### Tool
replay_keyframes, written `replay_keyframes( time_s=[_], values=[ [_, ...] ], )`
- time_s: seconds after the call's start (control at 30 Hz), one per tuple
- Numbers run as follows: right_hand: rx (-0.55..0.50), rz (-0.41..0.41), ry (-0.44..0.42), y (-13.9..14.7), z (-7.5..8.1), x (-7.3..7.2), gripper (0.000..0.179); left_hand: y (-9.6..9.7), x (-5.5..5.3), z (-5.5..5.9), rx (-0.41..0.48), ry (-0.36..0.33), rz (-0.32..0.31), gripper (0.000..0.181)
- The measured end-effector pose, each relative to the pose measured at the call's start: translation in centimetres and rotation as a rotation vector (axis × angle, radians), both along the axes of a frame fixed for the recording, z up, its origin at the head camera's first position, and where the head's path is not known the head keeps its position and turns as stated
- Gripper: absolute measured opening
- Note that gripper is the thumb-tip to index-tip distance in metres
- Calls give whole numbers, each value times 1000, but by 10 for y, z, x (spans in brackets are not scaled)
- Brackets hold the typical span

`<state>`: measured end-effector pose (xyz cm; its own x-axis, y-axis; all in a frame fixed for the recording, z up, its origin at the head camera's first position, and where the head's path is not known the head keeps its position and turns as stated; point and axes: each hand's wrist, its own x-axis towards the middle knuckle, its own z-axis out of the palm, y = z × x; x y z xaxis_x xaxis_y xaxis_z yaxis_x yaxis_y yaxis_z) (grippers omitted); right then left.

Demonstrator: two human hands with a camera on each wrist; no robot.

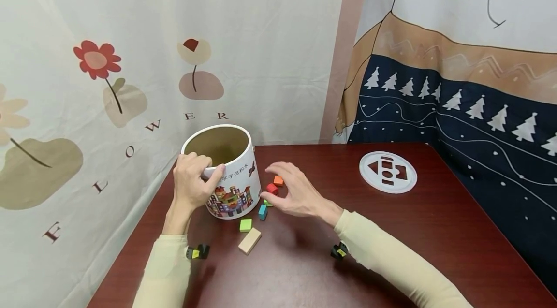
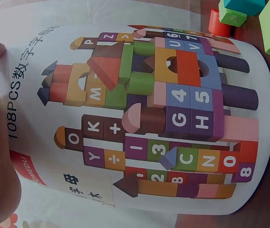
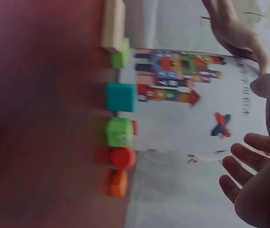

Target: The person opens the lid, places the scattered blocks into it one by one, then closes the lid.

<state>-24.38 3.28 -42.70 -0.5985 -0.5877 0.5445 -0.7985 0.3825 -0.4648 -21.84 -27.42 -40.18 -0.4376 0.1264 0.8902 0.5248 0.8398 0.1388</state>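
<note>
A white bucket point(image 1: 237, 180) with a printed castle of letter blocks stands on the table with its top uncovered. My left hand point(image 1: 191, 182) grips its near rim, the thumb over the edge. My right hand point(image 1: 296, 192) hovers just right of the bucket, fingers spread and loosely bent, holding nothing. Beside the bucket lie an orange block point(image 1: 278, 181), a red cylinder point(image 3: 122, 158), a green cube point(image 3: 119, 132) and a teal block point(image 1: 263, 212). Nearer to me are a light green block point(image 1: 245, 225) and a plain wooden block point(image 1: 250, 241). The bucket's bottom inside is hidden.
A white round lid point(image 1: 404, 185) with shaped holes lies on the dark red table point(image 1: 330, 269), to the right. Printed cloths point(image 1: 278, 47) hang behind and along both sides. A dark wrist strap piece point(image 1: 339, 251) sits at each sleeve.
</note>
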Motion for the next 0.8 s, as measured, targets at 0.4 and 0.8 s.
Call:
replay_keyframes(
  time_s=[0.4,0.8],
  values=[
    [160,34,-62,-4,-39,8,64,-1,0,0,-1,-4,7,45],
    [247,51,-80,-15,-55,7,56,-1,0,0,-7,-17,19,47]
  ],
)
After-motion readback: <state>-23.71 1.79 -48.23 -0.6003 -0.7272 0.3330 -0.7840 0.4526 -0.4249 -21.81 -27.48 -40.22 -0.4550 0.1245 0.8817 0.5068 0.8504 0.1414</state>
